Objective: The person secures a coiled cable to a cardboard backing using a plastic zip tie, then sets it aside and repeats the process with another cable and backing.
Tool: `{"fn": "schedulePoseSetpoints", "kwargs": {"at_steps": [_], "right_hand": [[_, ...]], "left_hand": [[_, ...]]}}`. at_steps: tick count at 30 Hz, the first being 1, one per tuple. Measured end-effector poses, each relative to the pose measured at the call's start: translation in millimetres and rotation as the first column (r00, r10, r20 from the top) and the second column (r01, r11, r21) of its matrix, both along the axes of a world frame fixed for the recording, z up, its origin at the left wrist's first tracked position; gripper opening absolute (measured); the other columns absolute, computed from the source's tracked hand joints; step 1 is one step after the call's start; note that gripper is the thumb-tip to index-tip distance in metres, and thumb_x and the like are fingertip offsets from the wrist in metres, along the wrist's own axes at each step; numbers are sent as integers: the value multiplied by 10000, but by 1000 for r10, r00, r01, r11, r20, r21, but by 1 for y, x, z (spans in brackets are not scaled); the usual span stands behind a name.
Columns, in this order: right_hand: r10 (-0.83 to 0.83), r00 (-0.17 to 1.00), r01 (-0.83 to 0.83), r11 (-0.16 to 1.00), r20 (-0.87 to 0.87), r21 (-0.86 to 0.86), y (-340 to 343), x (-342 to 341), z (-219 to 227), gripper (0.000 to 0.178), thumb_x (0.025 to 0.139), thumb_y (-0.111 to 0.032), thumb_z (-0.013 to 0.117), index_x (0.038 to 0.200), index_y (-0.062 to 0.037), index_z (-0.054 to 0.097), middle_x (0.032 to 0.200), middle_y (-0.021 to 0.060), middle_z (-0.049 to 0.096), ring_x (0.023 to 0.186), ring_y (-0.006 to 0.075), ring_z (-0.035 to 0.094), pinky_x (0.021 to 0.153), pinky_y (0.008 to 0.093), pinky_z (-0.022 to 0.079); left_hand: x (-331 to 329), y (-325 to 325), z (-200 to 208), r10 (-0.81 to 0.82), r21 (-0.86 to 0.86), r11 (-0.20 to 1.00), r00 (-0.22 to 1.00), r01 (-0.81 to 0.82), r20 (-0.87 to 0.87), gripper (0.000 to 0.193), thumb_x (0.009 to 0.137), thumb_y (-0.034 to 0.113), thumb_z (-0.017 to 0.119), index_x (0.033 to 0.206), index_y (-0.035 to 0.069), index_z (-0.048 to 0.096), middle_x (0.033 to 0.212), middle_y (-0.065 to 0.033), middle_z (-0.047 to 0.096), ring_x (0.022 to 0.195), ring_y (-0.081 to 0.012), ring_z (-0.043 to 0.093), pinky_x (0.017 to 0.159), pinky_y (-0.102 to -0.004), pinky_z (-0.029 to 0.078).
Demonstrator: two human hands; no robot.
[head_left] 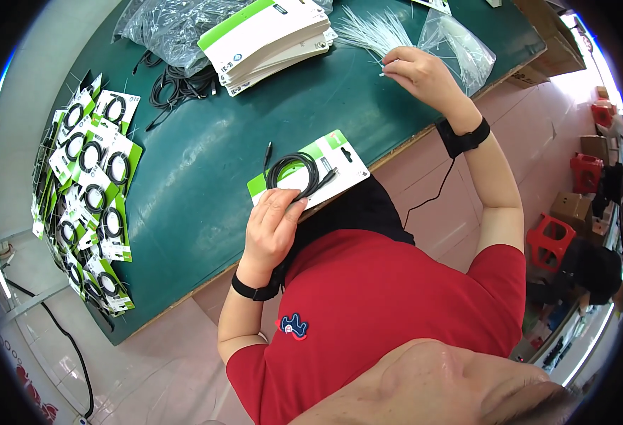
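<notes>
A coiled black cable (299,177) lies on a white and green backing card (347,170) at the table's near edge. My left hand (272,225) pinches the lower side of the coil, its fingers pressing it against the card. Up at the right, my right hand (419,76) is closed in a pinch at the near end of a loose pile of white cable ties (372,32). A small white end shows by its fingertips, seemingly a cable tie.
Finished carded cables (92,149) are heaped along the left side. Blank backing cards (262,42) stand stacked at the back, beside loose black cables (177,88) and a grey plastic bag (170,28). A clear bag (460,49) lies near the right edge; red stools (551,242) stand beyond.
</notes>
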State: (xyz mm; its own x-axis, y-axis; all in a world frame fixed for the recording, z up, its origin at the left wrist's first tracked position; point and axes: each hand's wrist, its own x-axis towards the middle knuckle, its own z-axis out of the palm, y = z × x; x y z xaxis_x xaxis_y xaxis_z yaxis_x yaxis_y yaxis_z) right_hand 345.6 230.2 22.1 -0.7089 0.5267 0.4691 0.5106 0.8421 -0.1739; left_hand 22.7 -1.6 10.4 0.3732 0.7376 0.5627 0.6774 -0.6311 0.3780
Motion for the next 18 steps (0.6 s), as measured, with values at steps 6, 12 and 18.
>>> {"fn": "schedulePoseSetpoints", "kwargs": {"at_steps": [6, 12, 18], "right_hand": [[-13, 983, 4, 999, -181, -53, -8, -19, 2, 75, 858, -60, 707, 928, -38, 697, 991, 59, 689, 846, 232, 676, 720, 312, 548], [-167, 872, 61, 969, -459, -238, -23, -36, 19, 78, 910, -21, 676, 985, -7, 696, 943, 73, 708, 795, 129, 682, 671, 248, 538], [-349, 636, -267, 738, -688, -620, -30, -55, 40, 85, 941, -51, 665, 1001, 7, 678, 910, 77, 706, 761, 102, 669, 631, 215, 527]], "left_hand": [[2, -3, 2, 0, -9, 1000, 1000, 0, 14, 291, 684, -74, 679, 972, -36, 679, 1033, -162, 639, 890, -336, 654, 766, -417, 551], [4, -1, 7, 60, -59, 997, 996, -56, 63, 287, 686, -68, 701, 967, -12, 691, 1025, -147, 651, 898, -331, 658, 771, -411, 548], [0, 8, 24, 128, -130, 985, 987, -114, 102, 223, 746, -57, 720, 957, 12, 701, 1012, -125, 677, 896, -306, 673, 771, -387, 551]]}}
